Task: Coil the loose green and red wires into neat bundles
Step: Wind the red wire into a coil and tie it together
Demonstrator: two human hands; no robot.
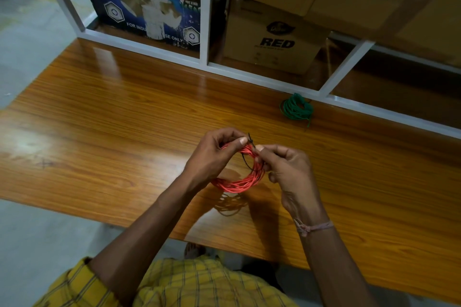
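A coil of red wire [240,183] hangs between my two hands above the wooden table [124,117]. My left hand [214,154] grips the coil's upper left part, thumb pressed near a thin black tie [250,141] that wraps the loops. My right hand [287,169] pinches the coil and the tie at the upper right. A green wire coil [296,108] lies bundled on the table at the back, near the white shelf frame, apart from both hands.
A white shelf frame [204,22] lines the table's far edge, holding a blue adhesive-tape box [144,0] and brown cartons [272,37]. The grey floor [32,237] shows left of and below the table's near edge.
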